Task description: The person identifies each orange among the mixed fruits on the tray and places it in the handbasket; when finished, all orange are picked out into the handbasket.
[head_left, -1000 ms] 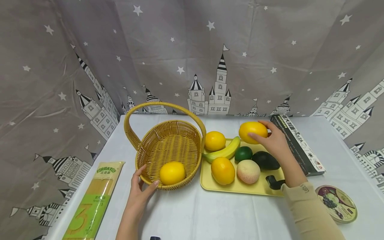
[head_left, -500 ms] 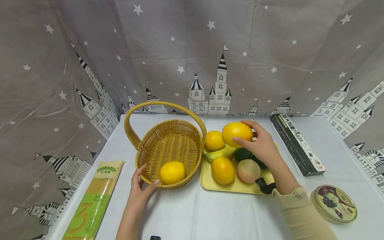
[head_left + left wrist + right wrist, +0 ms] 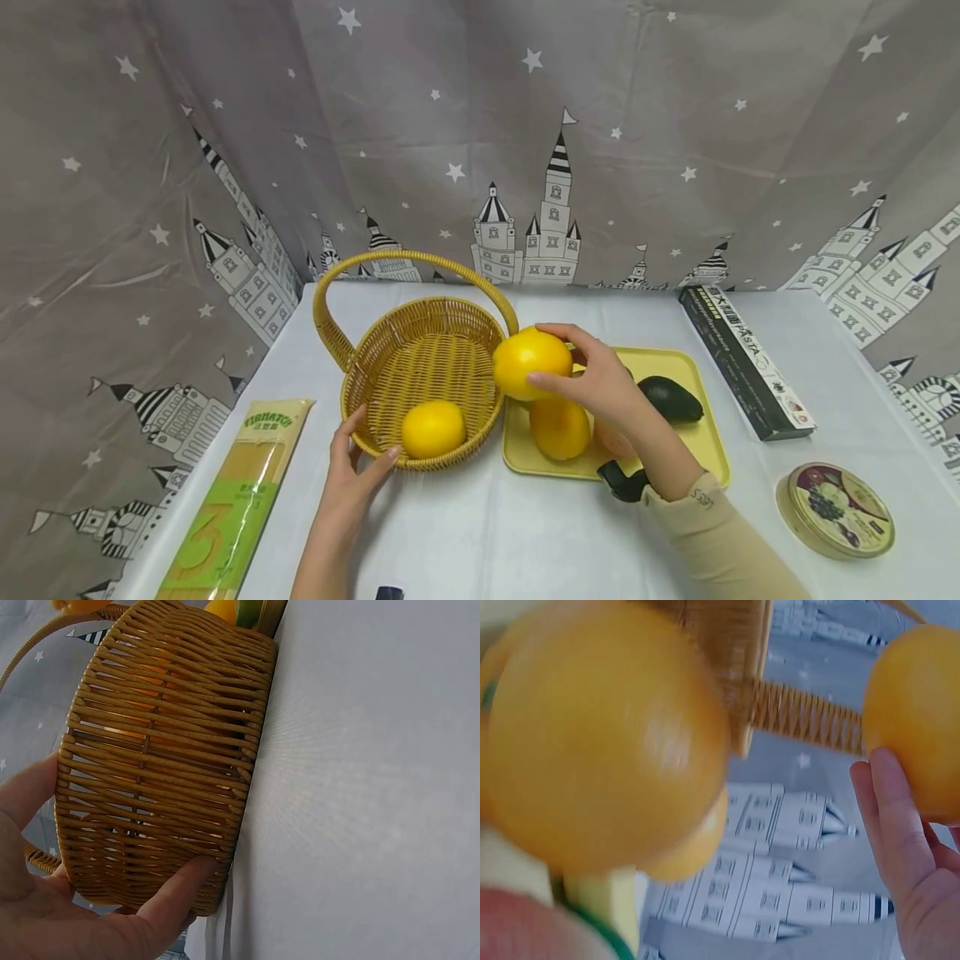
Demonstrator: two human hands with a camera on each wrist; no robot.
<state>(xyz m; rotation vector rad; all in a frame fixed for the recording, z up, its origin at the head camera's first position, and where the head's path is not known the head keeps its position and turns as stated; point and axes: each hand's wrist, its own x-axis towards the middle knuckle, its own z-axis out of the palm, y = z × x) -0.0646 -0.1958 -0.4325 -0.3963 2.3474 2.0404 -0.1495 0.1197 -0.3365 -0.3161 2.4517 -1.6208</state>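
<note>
My left hand (image 3: 348, 483) holds the near left side of a wicker basket (image 3: 416, 354), fingers over the rim and thumb (image 3: 180, 892) against the outer weave. An oval yellow fruit (image 3: 433, 429) lies inside. My right hand (image 3: 607, 383) grips another oval yellow-orange fruit (image 3: 528, 362) between thumb and fingers, beside the basket's right rim and above the left part of the yellow tray (image 3: 671, 364). Under the hand, the tray bears a similar fruit (image 3: 558, 432), a partly covered peach (image 3: 611, 442) and a dark avocado (image 3: 671, 398). The banana is hidden in the head view.
The basket's tall handle (image 3: 420, 257) arches over its far side. A spaghetti packet (image 3: 236, 508) lies at the left. A black pasta box (image 3: 742, 358) and a round tin (image 3: 840, 510) lie to the right. A castle-print curtain (image 3: 637, 167) hangs behind.
My right hand has carried its fruit left across the tray, from the far right side to the basket's right rim. My left hand has stayed on the basket.
</note>
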